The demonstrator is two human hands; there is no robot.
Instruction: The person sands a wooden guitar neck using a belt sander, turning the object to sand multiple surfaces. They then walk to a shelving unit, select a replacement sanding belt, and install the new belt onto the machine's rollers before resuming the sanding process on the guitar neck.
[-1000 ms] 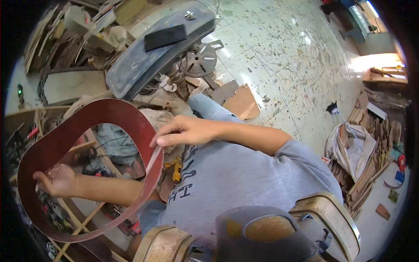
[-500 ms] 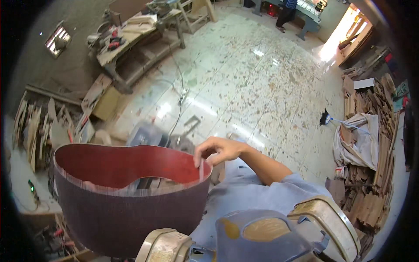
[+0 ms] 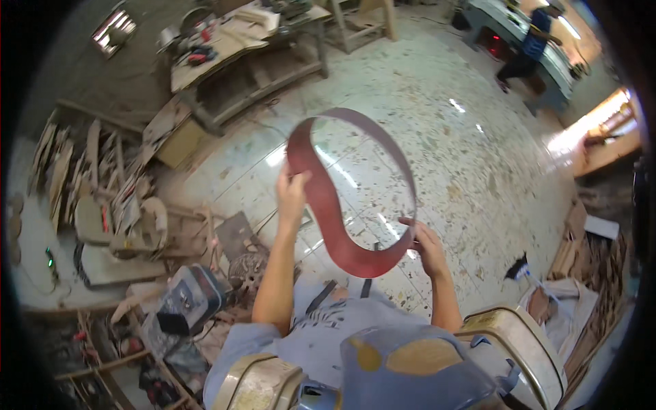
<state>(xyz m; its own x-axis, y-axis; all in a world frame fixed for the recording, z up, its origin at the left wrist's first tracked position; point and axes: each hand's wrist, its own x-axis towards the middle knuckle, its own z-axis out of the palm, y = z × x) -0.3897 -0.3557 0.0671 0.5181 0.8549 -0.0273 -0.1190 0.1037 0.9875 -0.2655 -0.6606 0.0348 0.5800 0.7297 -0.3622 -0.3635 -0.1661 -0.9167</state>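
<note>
A wide sanding belt (image 3: 335,222), a closed loop with one red face and one greyish-purple face, hangs in the air in front of me. The belt is bent into a curved, uneven shape. My left hand (image 3: 292,197) grips its left side, fingers and thumb pinched on the band. On the lower right of the loop, my right hand (image 3: 429,249) holds the edge with its fingers closed. Part of the right fingers is hidden behind the band.
A workbench (image 3: 239,41) with tools and boards stands far left. Scrap wood (image 3: 89,171) leans at the left, near a clear-blue plastic container (image 3: 195,294). Debris litters the tiled floor (image 3: 478,178). A blue brush (image 3: 521,268) lies right. Another person (image 3: 536,41) stands at a machine far right.
The sanding belt has moved from the lower left to the middle and turned, showing its loop opening. My left hand has come into view on it. My right hand has moved right and down.
</note>
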